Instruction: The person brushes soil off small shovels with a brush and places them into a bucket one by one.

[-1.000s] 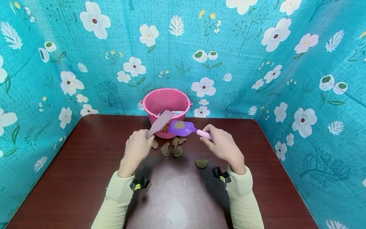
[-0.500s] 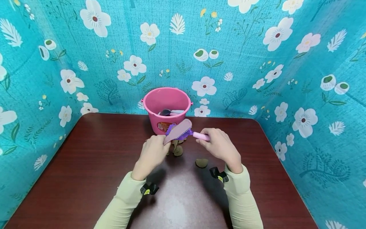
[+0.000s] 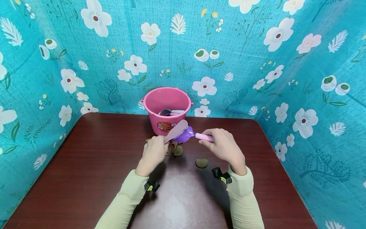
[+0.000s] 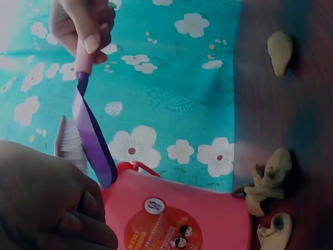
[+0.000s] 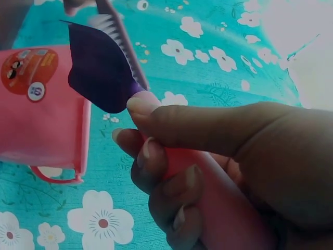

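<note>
A pink brush (image 3: 175, 131) is clasped in the left hand (image 3: 152, 153); a purple scoop (image 3: 186, 135) is held by the right hand (image 3: 224, 147), both above brown clay pieces (image 3: 178, 150) before the bucket (image 3: 167, 106) on the tabletop (image 3: 85, 165).

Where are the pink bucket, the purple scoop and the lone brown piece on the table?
pink bucket (image 3: 156, 105), head view, on its outer left wall.
purple scoop (image 3: 183, 136), head view, on its purple blade.
lone brown piece (image 3: 201, 163), head view, on its middle, apart from the pile.
</note>
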`<state>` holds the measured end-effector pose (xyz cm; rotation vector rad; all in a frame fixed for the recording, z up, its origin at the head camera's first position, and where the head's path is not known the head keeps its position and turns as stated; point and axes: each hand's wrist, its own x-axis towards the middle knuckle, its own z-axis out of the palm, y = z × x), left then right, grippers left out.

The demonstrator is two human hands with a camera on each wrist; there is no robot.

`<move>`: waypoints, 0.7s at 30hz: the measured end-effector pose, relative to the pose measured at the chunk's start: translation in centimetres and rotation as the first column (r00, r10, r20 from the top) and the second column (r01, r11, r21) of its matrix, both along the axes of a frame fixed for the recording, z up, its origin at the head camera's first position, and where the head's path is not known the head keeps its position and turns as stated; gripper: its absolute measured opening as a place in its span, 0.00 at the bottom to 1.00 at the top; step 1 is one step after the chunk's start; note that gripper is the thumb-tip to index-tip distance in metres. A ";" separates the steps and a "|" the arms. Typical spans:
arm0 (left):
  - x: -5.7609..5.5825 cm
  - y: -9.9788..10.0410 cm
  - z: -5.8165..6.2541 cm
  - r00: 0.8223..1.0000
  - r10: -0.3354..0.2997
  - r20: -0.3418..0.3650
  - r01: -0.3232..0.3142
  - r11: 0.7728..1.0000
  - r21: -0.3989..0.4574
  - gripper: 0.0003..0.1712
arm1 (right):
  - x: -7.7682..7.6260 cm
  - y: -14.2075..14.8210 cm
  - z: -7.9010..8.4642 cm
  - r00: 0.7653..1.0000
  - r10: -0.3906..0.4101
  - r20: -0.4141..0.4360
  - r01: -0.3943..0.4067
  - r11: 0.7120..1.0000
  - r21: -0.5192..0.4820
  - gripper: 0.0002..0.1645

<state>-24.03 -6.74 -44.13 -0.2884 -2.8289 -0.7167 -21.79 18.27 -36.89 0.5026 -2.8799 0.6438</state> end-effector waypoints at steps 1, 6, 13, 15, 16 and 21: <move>-0.2 -0.1 -0.1 1.000 0.010 -0.004 -0.010 1.000 -0.005 0.15 | 0.0 0.0 0.0 1.000 0.001 0.003 -0.001 1.000 -0.002 0.16; -0.7 -0.7 -0.5 0.999 0.039 0.016 -0.040 0.999 0.013 0.14 | -0.2 -0.1 -0.1 1.000 0.008 0.017 -0.008 1.000 -0.001 0.17; -1.1 -1.8 -0.2 0.996 0.081 -0.037 -0.079 0.996 0.029 0.14 | -0.1 0.0 0.0 1.000 0.001 0.026 0.000 1.000 -0.008 0.15; -0.8 -1.8 0.3 0.998 0.055 -0.042 -0.052 0.997 0.059 0.15 | -0.1 0.1 0.0 1.000 0.001 0.026 -0.001 1.000 -0.010 0.15; -0.5 -1.6 0.6 0.999 0.031 -0.043 -0.028 0.997 0.072 0.16 | -0.2 0.2 0.0 1.000 0.002 0.027 -0.001 1.000 -0.010 0.15; 1.2 0.4 1.2 0.994 -0.102 -0.034 0.105 0.990 0.093 0.18 | -0.1 0.2 -0.1 1.000 -0.006 0.021 0.006 1.000 -0.011 0.18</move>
